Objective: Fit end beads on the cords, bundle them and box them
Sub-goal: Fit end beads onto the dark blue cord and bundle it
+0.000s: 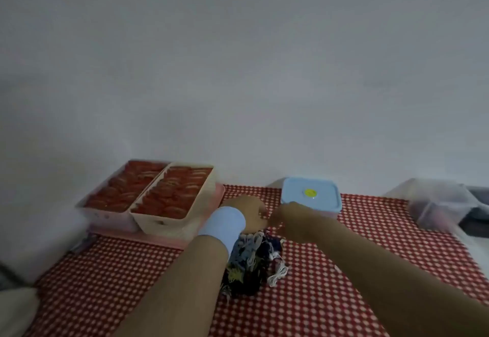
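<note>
Red checked cloth [344, 270] underlies everything. Two trays [172, 196] of red items at far left; blue-lidded box [309, 193] at far centre. Mixed cord pile [254, 260] lies between the forearms. Left hand [251, 212] and right hand [280, 221] meet just beyond the pile. The fingers are blurred: cannot tell their grip or what they hold.

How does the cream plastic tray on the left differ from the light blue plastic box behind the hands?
The cream plastic tray is open and full of red pieces; the light blue plastic box is shut by a lid with a yellow round sticker. The tray is long and rectangular; the box is nearly square. Both stand by the white wall.
</note>
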Demonstrator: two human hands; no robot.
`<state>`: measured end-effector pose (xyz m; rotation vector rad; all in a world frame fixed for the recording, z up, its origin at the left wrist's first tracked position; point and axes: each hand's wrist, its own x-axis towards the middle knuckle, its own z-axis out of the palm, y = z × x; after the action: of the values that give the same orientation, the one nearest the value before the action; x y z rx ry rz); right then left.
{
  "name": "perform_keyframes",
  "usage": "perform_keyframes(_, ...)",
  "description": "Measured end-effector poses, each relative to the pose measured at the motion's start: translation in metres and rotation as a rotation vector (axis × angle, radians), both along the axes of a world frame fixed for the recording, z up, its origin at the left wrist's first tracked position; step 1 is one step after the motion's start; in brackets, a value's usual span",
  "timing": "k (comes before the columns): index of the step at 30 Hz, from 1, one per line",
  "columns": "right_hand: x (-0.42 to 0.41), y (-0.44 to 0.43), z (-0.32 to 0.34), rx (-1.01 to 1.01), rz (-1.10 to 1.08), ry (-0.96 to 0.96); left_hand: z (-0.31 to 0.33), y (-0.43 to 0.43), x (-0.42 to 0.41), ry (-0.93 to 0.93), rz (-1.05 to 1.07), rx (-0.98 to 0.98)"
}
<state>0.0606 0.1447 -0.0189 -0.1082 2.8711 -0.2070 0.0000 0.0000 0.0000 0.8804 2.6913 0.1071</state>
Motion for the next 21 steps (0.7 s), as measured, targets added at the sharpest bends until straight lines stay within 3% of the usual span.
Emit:
perform_keyframes(5,0.003,-0.004,-0.041,0.037,0.035,0.004,-0.040,-0.010,0.007,-0.052,-0.024,-0.035)
perform_keyframes(9,0.025,-0.002,-0.062,-0.050,-0.051,0.132,-0.057,-0.026,0.026,0.100,0.009,0.029)
perform_keyframes(14,0.067,-0.001,-0.046,-0.323,-0.181,0.379,-0.053,-0.039,0.066,0.257,0.013,0.280)
perform_keyframes(19,0.095,0.004,-0.016,-0.608,-0.273,0.424,-0.030,-0.028,0.101,0.056,0.058,0.571)
perform_keyframes(21,0.101,0.008,-0.008,-0.748,-0.311,0.414,-0.018,-0.020,0.111,0.036,0.043,0.576)
